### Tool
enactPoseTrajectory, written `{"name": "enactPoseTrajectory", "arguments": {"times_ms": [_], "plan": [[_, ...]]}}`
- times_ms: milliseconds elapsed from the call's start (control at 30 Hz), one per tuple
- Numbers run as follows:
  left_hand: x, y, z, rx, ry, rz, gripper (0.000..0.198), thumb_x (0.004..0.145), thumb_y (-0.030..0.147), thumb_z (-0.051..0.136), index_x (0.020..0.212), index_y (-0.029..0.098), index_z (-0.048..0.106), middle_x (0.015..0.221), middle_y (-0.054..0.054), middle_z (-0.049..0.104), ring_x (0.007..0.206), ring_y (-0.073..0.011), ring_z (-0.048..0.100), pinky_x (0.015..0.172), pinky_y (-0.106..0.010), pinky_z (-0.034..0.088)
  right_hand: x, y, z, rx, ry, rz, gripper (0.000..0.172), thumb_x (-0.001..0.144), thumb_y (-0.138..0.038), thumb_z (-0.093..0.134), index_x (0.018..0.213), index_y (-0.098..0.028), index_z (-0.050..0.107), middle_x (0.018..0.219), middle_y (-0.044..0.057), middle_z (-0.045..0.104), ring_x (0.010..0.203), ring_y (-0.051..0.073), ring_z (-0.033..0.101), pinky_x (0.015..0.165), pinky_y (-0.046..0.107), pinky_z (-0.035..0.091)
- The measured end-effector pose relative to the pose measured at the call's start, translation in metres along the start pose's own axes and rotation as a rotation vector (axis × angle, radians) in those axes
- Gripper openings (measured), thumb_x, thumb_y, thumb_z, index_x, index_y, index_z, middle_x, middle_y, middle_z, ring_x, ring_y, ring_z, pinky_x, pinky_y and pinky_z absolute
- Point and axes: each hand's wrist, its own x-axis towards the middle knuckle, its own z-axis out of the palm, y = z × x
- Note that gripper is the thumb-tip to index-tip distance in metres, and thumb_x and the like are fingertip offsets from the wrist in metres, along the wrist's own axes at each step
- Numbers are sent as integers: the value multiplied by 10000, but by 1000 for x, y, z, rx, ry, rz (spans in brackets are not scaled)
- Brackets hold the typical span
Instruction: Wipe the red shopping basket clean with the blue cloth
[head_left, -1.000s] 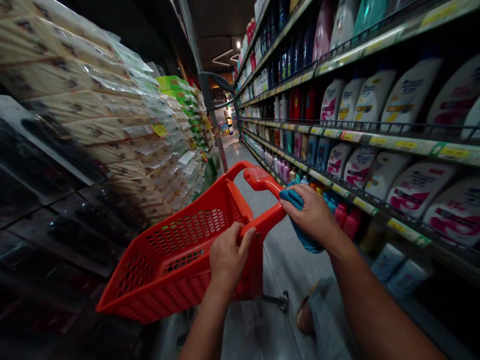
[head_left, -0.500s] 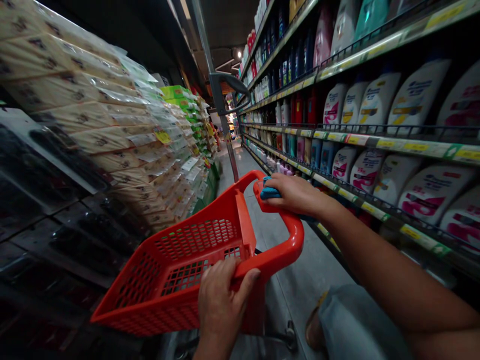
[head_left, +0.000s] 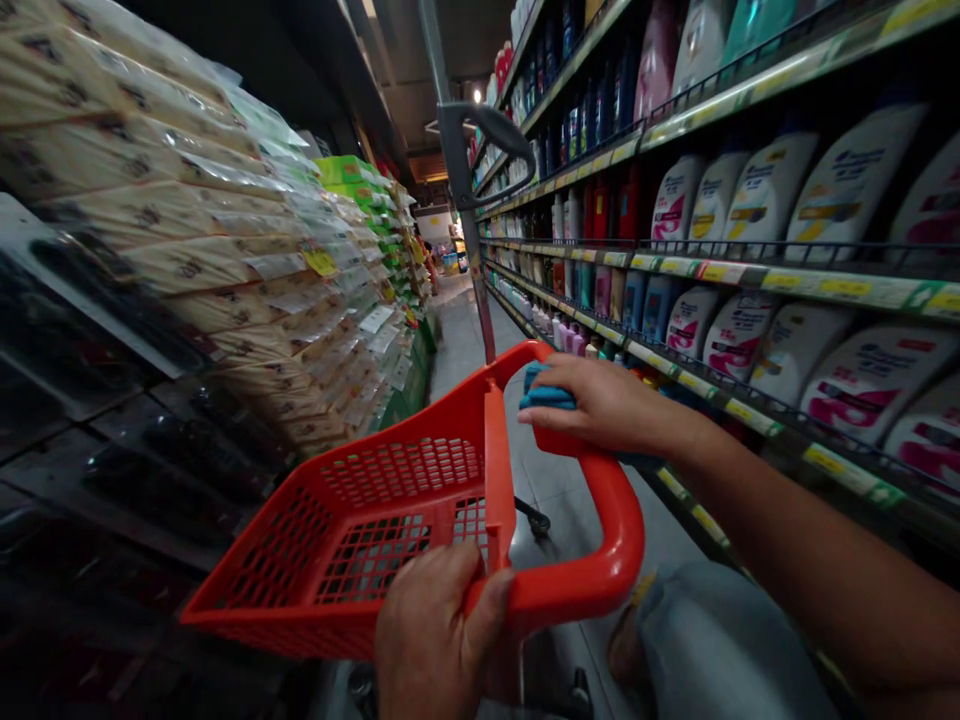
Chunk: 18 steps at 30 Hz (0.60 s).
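The left hand (head_left: 433, 635) is closed around the near edge of the red plastic shopping cart (head_left: 592, 585), and the picture cuts off the bottom of that hand. The right hand (head_left: 604, 405) lies flat with its fingers together, pressing a blue cloth (head_left: 546, 392) onto the cart's far red handle. White bottles with pink labels (head_left: 870, 380) fill the shelves on the right. Yellow price tags (head_left: 844, 288) line the shelf edges, but their words are too small to read. Plastic-wrapped packs (head_left: 187, 260) are piled high on the left.
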Motion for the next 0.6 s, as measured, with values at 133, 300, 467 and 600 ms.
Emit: {"name": "enactPoseTrajectory", "arguments": {"times_ms": [133, 300, 467, 600], "plan": [[2, 1, 1, 66, 53, 41, 595, 1027, 574, 284, 601, 226, 510, 549, 25, 564, 521, -130, 555, 538, -267, 356, 2, 8, 3, -110, 100, 238, 369, 966, -521, 555, 964, -198, 734, 986, 73, 697, 895, 216, 635, 737, 292, 415], [4, 3, 4, 108, 107, 68, 561, 1054, 491, 264, 619, 224, 497, 563, 24, 558, 546, -129, 546, 586, -276, 355, -24, -19, 2, -129, 102, 154, 308, 956, -488, 582, 952, -216, 728, 950, 46, 662, 808, 185, 610, 681, 286, 381], [-2, 6, 7, 100, 133, 63, 557, 1064, 455, 225, 599, 228, 432, 551, 20, 515, 560, -137, 514, 610, -297, 329, -52, -39, 5, -57, 278, 240, 288, 949, -443, 595, 869, -203, 732, 871, 40, 628, 785, 180, 589, 684, 293, 391], [-5, 8, 6, 83, 137, 69, 538, 1065, 440, 250, 607, 226, 432, 556, 27, 514, 570, -132, 517, 623, -290, 330, -74, -54, 7, 34, 319, 297, 262, 953, -432, 598, 896, -221, 743, 867, 37, 636, 792, 186, 609, 708, 303, 432]]}}
